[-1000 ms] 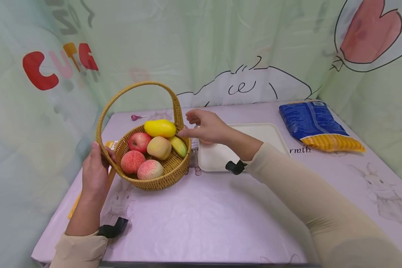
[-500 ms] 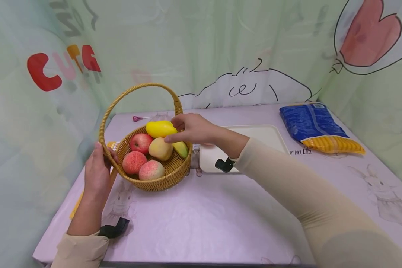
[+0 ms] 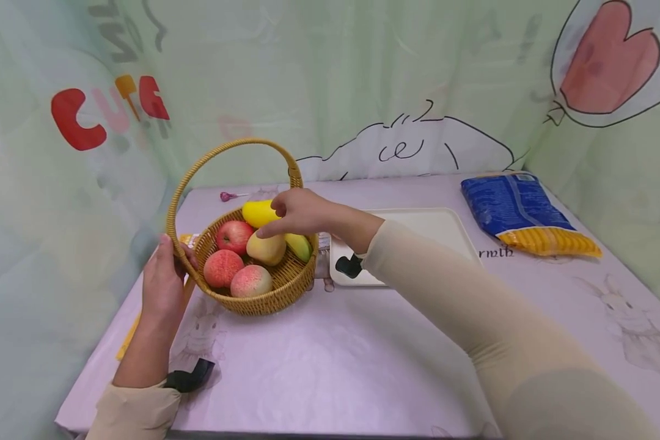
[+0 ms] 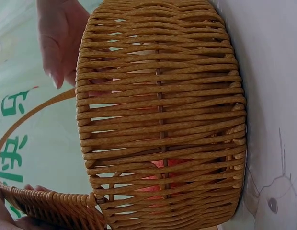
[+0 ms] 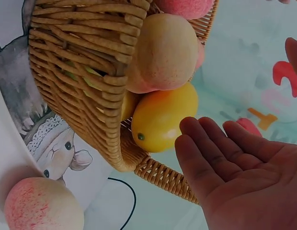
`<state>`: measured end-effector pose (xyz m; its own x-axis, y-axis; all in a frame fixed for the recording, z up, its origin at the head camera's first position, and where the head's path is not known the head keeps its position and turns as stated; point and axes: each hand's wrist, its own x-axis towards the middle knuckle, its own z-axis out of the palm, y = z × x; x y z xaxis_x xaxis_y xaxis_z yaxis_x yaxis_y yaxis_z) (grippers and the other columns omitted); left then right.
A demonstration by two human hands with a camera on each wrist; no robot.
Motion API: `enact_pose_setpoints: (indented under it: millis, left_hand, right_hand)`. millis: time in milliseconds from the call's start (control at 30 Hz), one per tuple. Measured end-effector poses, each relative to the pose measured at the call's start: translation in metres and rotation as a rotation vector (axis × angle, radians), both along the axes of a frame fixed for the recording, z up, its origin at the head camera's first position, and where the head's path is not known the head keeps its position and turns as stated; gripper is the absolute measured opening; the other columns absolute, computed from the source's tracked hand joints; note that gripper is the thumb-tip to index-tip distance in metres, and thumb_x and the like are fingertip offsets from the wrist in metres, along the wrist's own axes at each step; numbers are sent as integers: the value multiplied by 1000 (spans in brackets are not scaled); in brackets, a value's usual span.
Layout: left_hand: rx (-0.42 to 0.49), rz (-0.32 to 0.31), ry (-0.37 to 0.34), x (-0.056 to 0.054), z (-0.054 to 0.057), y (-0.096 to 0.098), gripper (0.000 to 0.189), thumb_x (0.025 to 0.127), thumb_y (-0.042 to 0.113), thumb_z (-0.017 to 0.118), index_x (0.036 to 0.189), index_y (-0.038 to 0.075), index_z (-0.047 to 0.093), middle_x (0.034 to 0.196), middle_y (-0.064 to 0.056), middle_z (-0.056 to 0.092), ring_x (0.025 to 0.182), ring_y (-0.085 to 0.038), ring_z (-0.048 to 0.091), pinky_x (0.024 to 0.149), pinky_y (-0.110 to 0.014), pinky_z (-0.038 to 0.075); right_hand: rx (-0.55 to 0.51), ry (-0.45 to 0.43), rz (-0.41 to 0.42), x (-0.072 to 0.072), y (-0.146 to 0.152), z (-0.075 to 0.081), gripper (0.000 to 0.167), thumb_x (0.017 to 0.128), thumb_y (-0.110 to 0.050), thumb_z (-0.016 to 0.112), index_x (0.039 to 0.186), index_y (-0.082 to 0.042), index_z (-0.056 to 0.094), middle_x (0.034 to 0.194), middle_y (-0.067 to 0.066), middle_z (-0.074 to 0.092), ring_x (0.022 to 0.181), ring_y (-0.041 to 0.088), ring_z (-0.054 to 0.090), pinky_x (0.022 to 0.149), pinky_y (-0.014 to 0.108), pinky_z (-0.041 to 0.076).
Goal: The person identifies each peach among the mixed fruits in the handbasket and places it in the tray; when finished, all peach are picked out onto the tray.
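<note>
A wicker basket [image 3: 277, 300] with a tall arched handle stands at the table's left. My left hand [image 3: 162, 278] grips it where the handle meets the left rim. Inside lie a red apple [image 3: 234, 236], a reddish peach [image 3: 222, 269], a pink-and-white peach [image 3: 251, 282], a yellowish peach [image 3: 269, 249], a yellow mango [image 3: 257, 214] and a green-yellow fruit [image 3: 299, 246]. Over the basket's right part hovers my right hand [image 3: 302, 211], its fingers loosely bent and holding nothing. In the right wrist view its fingertips are close to the mango [image 5: 165, 117]; contact is unclear.
Right of the basket is a white tray [image 3: 445, 226], with a peach [image 5: 43, 203] on it mostly hidden behind my right wrist in the head view. A blue-and-yellow packet [image 3: 528, 211] lies at the back right. Behind the basket is a small purple lollipop [image 3: 228, 196].
My right hand has moved left, from beside the basket's right rim to over the fruit. My left hand keeps its grip on the basket.
</note>
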<state>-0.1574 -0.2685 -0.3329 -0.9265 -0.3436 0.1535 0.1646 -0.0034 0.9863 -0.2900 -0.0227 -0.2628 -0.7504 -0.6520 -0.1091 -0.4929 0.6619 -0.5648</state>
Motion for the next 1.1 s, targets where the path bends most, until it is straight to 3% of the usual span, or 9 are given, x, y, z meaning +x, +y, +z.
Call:
enact_pose_setpoints:
  millis: [333,467,533,633,733,933,1100]
  left_hand:
    - [-25,-10,-3,0,0,-1,58,108,58,36,107,3,54,94,-6,54,91,-19,50,86,-22,47]
    - [-23,-12,2,0,-1,-1,58,108,58,36,107,2,54,92,-4,55,91,-18,50,86,-21,47]
    - [-30,-10,1,0,0,-1,59,108,58,36,108,2,54,92,-2,55,91,-18,51,86,-21,47]
    - [-34,-10,0,0,0,-1,58,108,59,36,107,3,54,91,-2,54,91,-18,51,86,-21,47]
    - [-40,-13,-7,0,-1,-1,59,107,60,36,107,4,54,92,-3,54,92,-18,50,87,-21,47]
    - [-48,-10,-12,-1,-1,-2,58,107,60,35,106,5,55,94,-7,54,91,-18,50,87,-22,46]
    - [-40,-3,-5,-2,-2,-2,58,109,57,35,106,2,54,90,-2,55,89,-17,51,85,-21,47]
  right_hand:
    - [103,-23,-5,-9,-17,-4,80,89,-58,74,142,-1,58,139,11,63,122,23,58,107,36,48]
    - [112,-50,-14,-11,-22,-6,69,87,-57,76,128,-2,67,116,7,66,106,21,58,91,30,50]
    - [126,-55,-9,-11,-25,-6,60,87,-57,76,115,-4,70,101,5,62,96,20,56,81,28,46]
    - [153,-60,8,-10,-29,-7,53,87,-57,76,101,-6,67,91,5,54,89,19,53,75,28,41]
    - [179,-71,15,-9,-34,-7,54,87,-56,76,105,-7,63,94,5,53,93,20,53,77,28,42]
    - [247,-41,25,-7,-45,-7,66,87,-55,76,127,-6,58,111,7,59,104,21,54,86,30,44]
    - [304,-31,27,-8,-53,-8,70,88,-55,77,134,-6,56,117,6,61,108,21,54,93,30,46]
